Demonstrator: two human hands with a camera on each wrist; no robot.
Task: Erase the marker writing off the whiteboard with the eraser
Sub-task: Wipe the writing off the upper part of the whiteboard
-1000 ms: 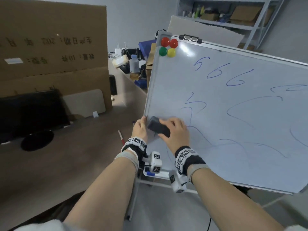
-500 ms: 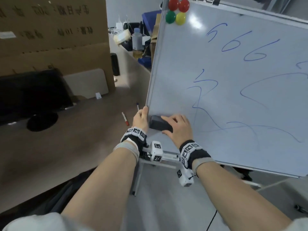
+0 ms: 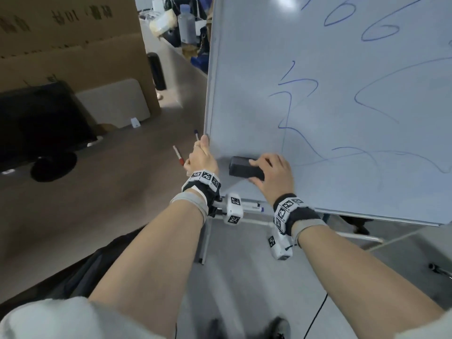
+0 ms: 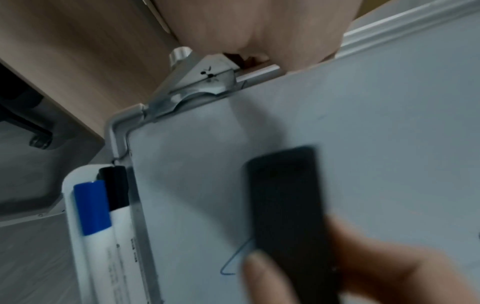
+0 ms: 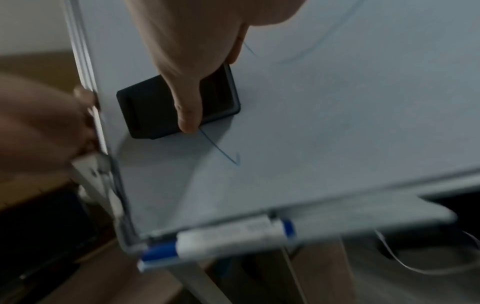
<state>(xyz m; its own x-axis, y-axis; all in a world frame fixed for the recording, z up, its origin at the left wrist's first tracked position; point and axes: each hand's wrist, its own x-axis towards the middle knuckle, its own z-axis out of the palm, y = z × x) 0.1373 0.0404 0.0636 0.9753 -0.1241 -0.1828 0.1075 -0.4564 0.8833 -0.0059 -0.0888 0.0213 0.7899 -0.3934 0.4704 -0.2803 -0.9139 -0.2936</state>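
Observation:
A whiteboard (image 3: 244, 69) on a stand carries blue marker writing (image 3: 291, 94) across its face. My right hand (image 3: 274, 172) grips a black eraser (image 3: 242, 167) and holds it flat against the lower left part of the board. In the right wrist view the thumb lies over the eraser (image 5: 153, 111), beside a short blue stroke (image 5: 221, 150). My left hand (image 3: 203, 155) grips the board's left frame edge, level with the eraser. The left wrist view shows the eraser (image 4: 285, 195) on the board (image 4: 389, 123) and that hand's palm (image 4: 259, 26) at the frame.
Blue-capped markers (image 3: 252, 206) lie in the tray under the board's lower left corner. A wooden desk (image 3: 97, 192) at the left holds a dark monitor (image 3: 41, 123), two loose markers (image 3: 178, 156) and a large cardboard box (image 3: 68, 40). Bottles and clutter stand behind the board.
The eraser and my right hand have slid rightward and a little down along the board's lower left, away from my left hand. My head has dipped, so the board's top has left the view.

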